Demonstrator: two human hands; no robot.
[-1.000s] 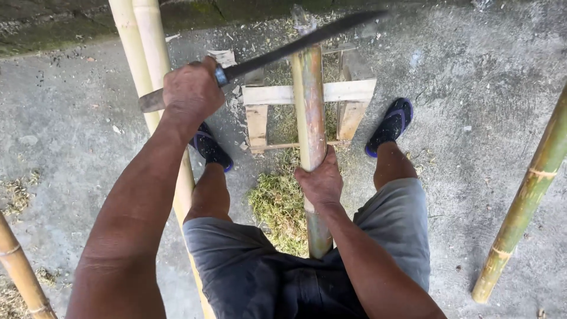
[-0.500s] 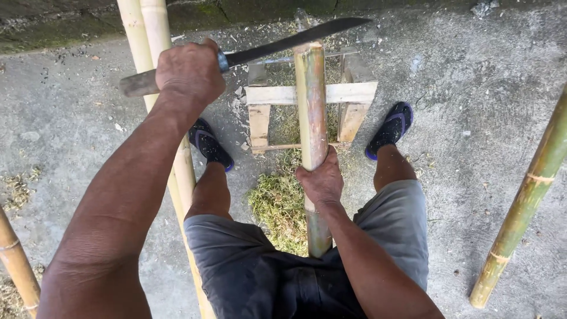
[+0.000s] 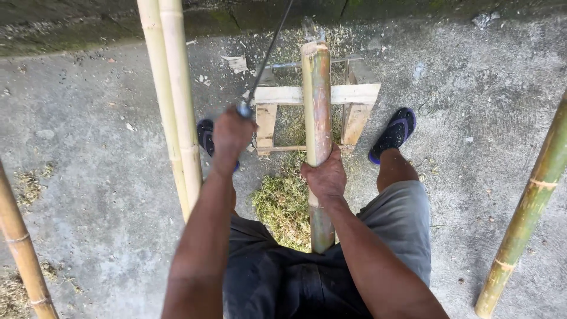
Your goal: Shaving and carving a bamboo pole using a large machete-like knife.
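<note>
Left hand [image 3: 231, 133] is fisted tight round the handle of a long machete [image 3: 266, 59], raised; blade runs up and away from the fist toward the top edge, seen nearly edge-on so it reads as a thin dark line; blade tip is out of view. Right hand [image 3: 325, 176] is wrapped round a bamboo pole [image 3: 317, 106], fingers closed about the stem roughly at mid-length, thumb side up. Pole stands tilted between the person's knees; its lower end disappears at the lap, its cut upper end leans on a small wooden stand [image 3: 354, 94] made of pale slats; pole crosses the stand's top rail; blade is apart from the pole, left of its upper end. Heap of greenish shavings [image 3: 282, 204] lies on the concrete ground [image 3: 88, 177] just below the stand, between the legs. Two pale bamboo poles [image 3: 174, 100] lie side by side left of the left arm; one greener pole [image 3: 528, 207] slants at right; another brownish one [image 3: 20, 248] at the left edge. Feet in dark sandals [image 3: 393, 134] flank the stand; grey shorts on the legs.
</note>
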